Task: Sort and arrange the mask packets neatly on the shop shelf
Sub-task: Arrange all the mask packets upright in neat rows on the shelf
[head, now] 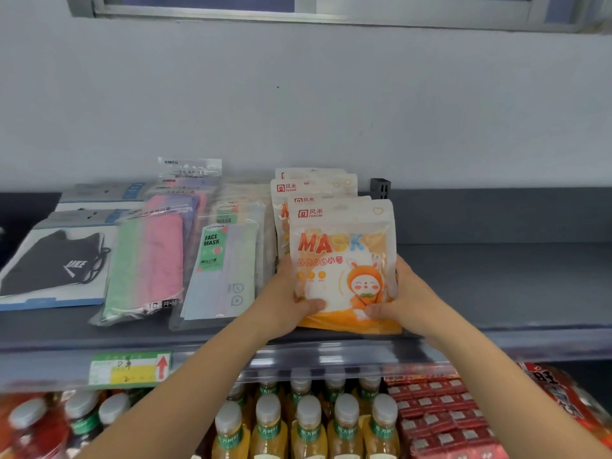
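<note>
An orange-and-white kids' mask packet [342,256] with a rabbit cartoon stands at the front of a row of matching packets [314,187] on the grey shelf [496,286]. My left hand [291,299] grips its lower left edge, thumb on the front. My right hand [400,296] grips its lower right edge the same way. Left of this row lie a pale blue "FACE MASK" packet [225,270], a pink-and-green packet [145,266] and a black mask on a card [56,263].
The shelf's right half is bare grey surface. A small black bracket [380,187] stands against the wall behind the row. A green and yellow price label [130,367] hangs on the shelf's front rail. Below are juice bottles [308,425] and red snack packs [440,415].
</note>
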Action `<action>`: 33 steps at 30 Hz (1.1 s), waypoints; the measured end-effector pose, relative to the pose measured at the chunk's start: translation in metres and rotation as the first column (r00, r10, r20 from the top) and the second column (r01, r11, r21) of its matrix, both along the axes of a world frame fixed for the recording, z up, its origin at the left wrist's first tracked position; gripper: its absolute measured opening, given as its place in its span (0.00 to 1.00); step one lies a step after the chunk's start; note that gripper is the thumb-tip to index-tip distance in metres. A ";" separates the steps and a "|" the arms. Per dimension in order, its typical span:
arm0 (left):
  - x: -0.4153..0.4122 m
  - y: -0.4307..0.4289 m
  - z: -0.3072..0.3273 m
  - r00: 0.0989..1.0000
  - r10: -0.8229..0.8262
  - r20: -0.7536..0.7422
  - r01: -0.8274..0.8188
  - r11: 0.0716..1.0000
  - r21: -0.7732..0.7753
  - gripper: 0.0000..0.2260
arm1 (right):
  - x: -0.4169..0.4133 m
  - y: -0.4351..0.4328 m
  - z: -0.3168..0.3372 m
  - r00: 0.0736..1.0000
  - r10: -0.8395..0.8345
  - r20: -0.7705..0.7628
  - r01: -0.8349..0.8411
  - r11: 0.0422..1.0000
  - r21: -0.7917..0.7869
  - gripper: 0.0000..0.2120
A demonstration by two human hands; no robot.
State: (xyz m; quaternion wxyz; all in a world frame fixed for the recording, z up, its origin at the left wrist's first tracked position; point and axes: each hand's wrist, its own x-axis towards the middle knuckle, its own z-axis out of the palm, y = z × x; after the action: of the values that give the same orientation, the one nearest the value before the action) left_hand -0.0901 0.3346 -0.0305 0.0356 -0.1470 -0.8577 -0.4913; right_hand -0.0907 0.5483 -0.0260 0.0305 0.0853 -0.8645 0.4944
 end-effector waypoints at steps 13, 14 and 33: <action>0.004 -0.002 0.007 0.980 -0.071 0.186 0.000 0.934 0.356 0.35 | 0.005 0.004 0.005 0.989 0.091 0.114 -0.076 0.989 -0.127 0.37; 0.005 0.000 0.007 0.983 -0.056 0.174 -0.008 0.938 0.346 0.35 | 0.005 0.003 0.006 0.992 0.068 0.105 -0.055 0.990 -0.126 0.40; -0.103 -0.006 0.094 0.948 0.300 0.104 -0.312 0.819 0.482 0.33 | -0.094 -0.016 0.069 0.984 -0.174 -0.028 0.150 0.912 -0.381 0.36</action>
State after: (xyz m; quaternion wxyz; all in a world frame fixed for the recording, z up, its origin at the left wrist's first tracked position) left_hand -0.1928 0.3285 0.0634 0.1398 0.0122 -0.7169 -0.6829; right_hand -0.1844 0.5319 0.0430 0.1137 0.0209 -0.7561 0.6442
